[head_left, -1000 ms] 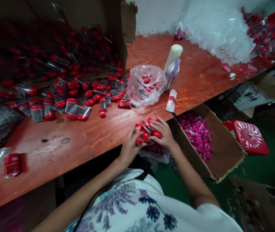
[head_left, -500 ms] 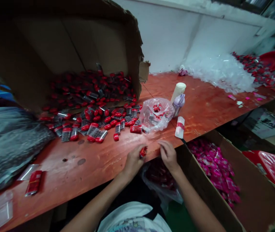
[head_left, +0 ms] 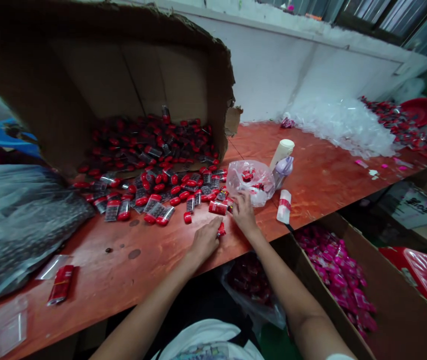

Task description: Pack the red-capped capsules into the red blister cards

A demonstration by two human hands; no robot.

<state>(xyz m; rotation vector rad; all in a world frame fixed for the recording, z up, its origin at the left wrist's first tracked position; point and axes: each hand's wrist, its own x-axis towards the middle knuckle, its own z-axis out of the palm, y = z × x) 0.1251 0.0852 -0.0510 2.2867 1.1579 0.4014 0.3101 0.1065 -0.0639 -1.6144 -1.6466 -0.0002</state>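
My left hand (head_left: 205, 240) rests low over the table, its fingers closed on a small red wrapped packet (head_left: 221, 229) that shows past the fingertips. Just beyond it lies a red cylindrical roll (head_left: 218, 208). My right hand (head_left: 244, 214) reaches to the near edge of a clear plastic bag (head_left: 260, 197) with red pieces inside. Its fingers look apart, and I make out nothing held in them. Left of both hands, several small clear containers with red caps (head_left: 153, 206) spill from a large cardboard box (head_left: 219, 90) lying open on its side.
Behind the bag stand a cream cylinder (head_left: 283, 150) and a lilac-topped bottle (head_left: 284, 167); a white roll with a red band (head_left: 284, 207) lies nearer. A big bag of dark beads (head_left: 18, 225) fills the left. Below the table edge, a carton (head_left: 393, 300) holds pink packets.
My right hand has moved forward and left from the table's front edge to the clear bag. My left hand, still with the red packet, has lowered onto the table. The view has shifted slightly.
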